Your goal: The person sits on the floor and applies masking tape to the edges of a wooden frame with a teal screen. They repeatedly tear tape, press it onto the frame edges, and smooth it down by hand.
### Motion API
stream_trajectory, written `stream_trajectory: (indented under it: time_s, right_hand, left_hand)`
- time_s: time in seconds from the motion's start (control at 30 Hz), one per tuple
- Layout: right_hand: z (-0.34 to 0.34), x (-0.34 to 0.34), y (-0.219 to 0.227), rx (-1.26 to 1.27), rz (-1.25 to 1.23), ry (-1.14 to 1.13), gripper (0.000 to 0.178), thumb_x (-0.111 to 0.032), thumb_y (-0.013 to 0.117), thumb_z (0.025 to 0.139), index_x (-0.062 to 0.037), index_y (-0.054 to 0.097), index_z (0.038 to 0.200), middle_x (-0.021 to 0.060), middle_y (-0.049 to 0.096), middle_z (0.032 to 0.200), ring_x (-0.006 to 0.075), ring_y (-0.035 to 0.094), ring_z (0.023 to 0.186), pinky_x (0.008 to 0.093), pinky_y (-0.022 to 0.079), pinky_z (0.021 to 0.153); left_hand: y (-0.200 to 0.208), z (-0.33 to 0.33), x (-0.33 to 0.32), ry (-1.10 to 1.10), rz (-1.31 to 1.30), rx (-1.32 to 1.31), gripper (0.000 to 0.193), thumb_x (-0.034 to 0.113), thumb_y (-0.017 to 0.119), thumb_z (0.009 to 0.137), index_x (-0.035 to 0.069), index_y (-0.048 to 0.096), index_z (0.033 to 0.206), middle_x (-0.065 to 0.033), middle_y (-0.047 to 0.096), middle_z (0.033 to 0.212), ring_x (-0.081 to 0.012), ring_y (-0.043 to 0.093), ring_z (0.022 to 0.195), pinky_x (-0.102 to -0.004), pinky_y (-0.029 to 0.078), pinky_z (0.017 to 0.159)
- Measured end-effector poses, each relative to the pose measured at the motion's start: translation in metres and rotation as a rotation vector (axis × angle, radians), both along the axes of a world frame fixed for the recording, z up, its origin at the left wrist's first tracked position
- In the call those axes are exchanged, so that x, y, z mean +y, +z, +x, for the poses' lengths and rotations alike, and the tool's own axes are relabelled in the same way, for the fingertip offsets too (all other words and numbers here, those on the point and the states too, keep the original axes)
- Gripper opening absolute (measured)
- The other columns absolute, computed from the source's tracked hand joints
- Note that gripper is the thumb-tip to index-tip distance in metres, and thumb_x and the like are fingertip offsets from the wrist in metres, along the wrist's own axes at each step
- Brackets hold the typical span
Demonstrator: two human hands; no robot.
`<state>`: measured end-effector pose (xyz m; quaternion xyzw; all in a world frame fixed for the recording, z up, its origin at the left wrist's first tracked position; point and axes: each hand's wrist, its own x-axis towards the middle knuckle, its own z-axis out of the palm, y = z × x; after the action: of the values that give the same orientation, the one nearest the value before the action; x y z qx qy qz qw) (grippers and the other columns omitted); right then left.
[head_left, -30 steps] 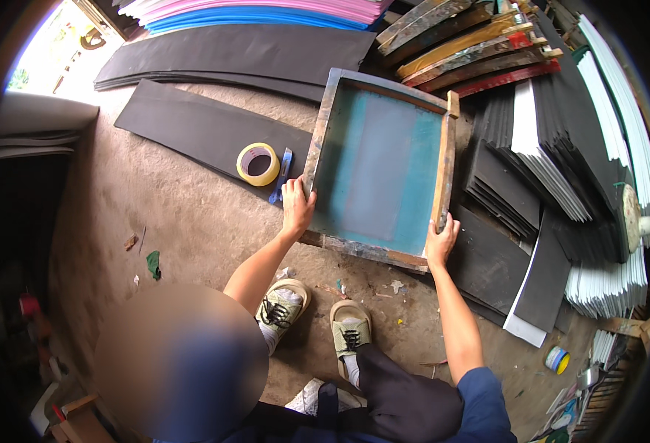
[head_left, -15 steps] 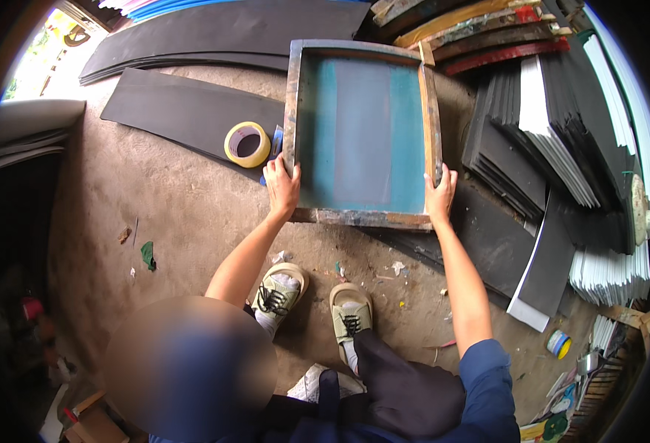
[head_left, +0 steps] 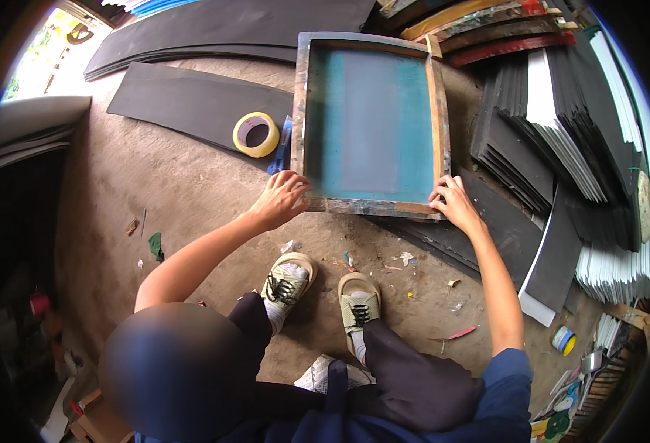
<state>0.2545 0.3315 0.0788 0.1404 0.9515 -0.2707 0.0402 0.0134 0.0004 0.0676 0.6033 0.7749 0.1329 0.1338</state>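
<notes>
A wooden screen printing frame with teal mesh and a grey-blue middle band lies ahead of me, its rim stained with paint. My left hand is at its near left corner, fingers bent over the rim. At the near right corner my right hand has its fingers curled onto the wood. Just left of the frame are a roll of clear yellowish tape and a blue utility knife. The undersides of both hands' grips are hidden.
Long black sheets lie to the left, with more black sheets under and right of the frame. Stacked black and white boards stand at right, below more wooden frames. A small yellow-capped container and scraps are on the concrete floor.
Both hands have slid from the frame's sides toward me, to its near corners. My left elbow has swung outward. The whole scene sits slightly higher and further right in view.
</notes>
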Motion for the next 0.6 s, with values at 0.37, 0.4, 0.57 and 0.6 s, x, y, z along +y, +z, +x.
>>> stream_trajectory:
  time_s: [0.37,0.4,0.57,0.6]
  right_hand:
    - [0.007,-0.006,0.037,-0.154,-0.179,-0.021,0.011,-0.008,0.060,0.079,0.0004,0.056,0.085,0.0159,0.059,0.085,0.0315,0.055,0.087,0.0392,0.043,0.078]
    - [0.004,-0.013,0.048,-0.198,-0.165,-0.025,0.012,-0.008,0.059,0.080,0.0007,0.055,0.086,0.0165,0.059,0.085,0.0319,0.056,0.086,0.0395,0.044,0.077]
    - [-0.004,-0.054,0.112,-0.183,0.095,0.009,0.012,-0.011,0.059,0.081,-0.0015,0.055,0.086,0.0149,0.059,0.078,0.0301,0.055,0.080,0.0408,0.044,0.072]
    - [-0.004,-0.059,0.117,-0.136,0.121,0.079,0.010,-0.012,0.059,0.081,-0.0028,0.056,0.084,0.0126,0.059,0.078,0.0278,0.054,0.078,0.0398,0.043,0.074]
  left_hand:
    - [-0.007,-0.006,0.009,0.124,0.181,-0.151,0.012,0.021,0.071,0.065,0.013,0.069,0.074,0.0015,0.063,0.089,-0.0218,0.048,0.099,-0.0379,0.039,0.088]
    - [-0.008,-0.007,0.008,0.131,0.192,-0.138,0.012,0.021,0.071,0.064,0.013,0.069,0.072,0.0020,0.063,0.089,-0.0212,0.049,0.097,-0.0377,0.039,0.087]
    - [-0.017,-0.013,0.005,0.108,0.209,-0.163,0.011,0.019,0.073,0.063,0.013,0.068,0.072,0.0008,0.064,0.087,-0.0210,0.053,0.091,-0.0363,0.041,0.083]
    - [-0.020,-0.014,0.004,0.092,0.242,-0.196,0.012,0.017,0.072,0.064,0.013,0.067,0.074,0.0001,0.063,0.086,-0.0215,0.053,0.091,-0.0362,0.041,0.083]
